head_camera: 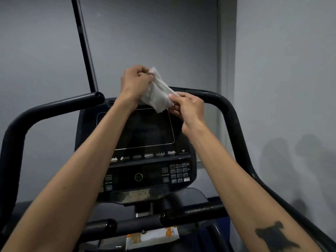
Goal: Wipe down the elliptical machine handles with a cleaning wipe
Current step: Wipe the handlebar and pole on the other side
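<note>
Holding cleaning wipe (pixel 157 91) stretched mid-frame above console (pixel 143 128), left hand (pixel 135 81) fingers pinching its upper end, right hand (pixel 187 106) fingers pinching its lower end; long axis slanting down-right, lower end lying just beside right handle (pixel 225 104), probably first target.

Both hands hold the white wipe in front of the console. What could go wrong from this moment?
1. The wipe is bunched between the left hand and the right hand, each with only a fingertip grip; it may slip and fall.
2. It hangs right in front of the console screen and could perhaps smear it.
3. Neither handle, e.g. the right handle, is touched yet.
</note>
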